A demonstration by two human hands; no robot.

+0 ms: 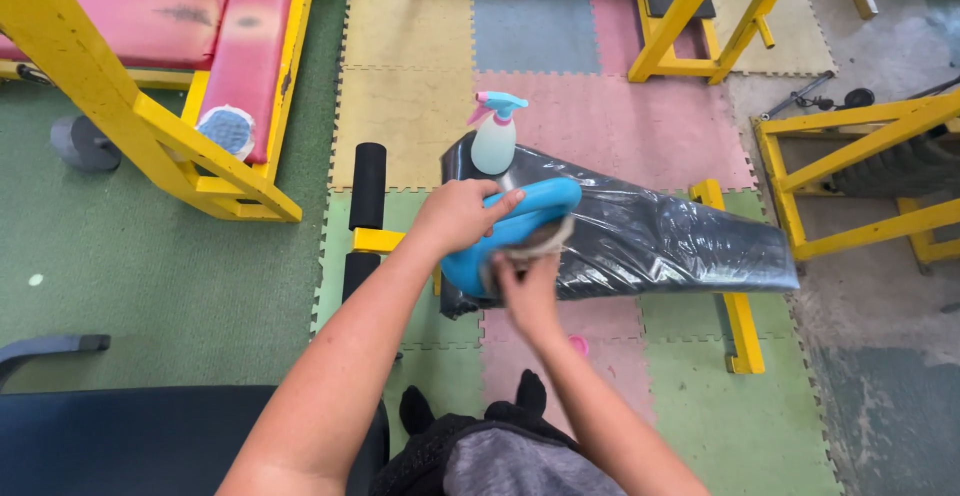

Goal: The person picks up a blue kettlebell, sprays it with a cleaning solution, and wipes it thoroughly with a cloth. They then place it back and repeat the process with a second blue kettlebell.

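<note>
Both hands meet on one blue curved item [520, 226], which looks like a kettlebell or weight with a thick handle loop, resting on the near end of a bench pad wrapped in black plastic film [650, 231]. The left hand [462, 214] closes over the top of the loop, fingers curled around it. The right hand [528, 291] comes up from six o'clock, fingers pinched on a greyish cloth [535, 249] pressed against the underside of the loop. The loop's long axis runs roughly from eight o'clock to two o'clock, with the left hand at its ten o'clock side and the right hand directly below. Neither hand is farther off; both touch the item. A spray bottle [494, 136] with a blue and pink trigger head stands upright on the film at twelve o'clock from the left hand, near but apart.
</note>
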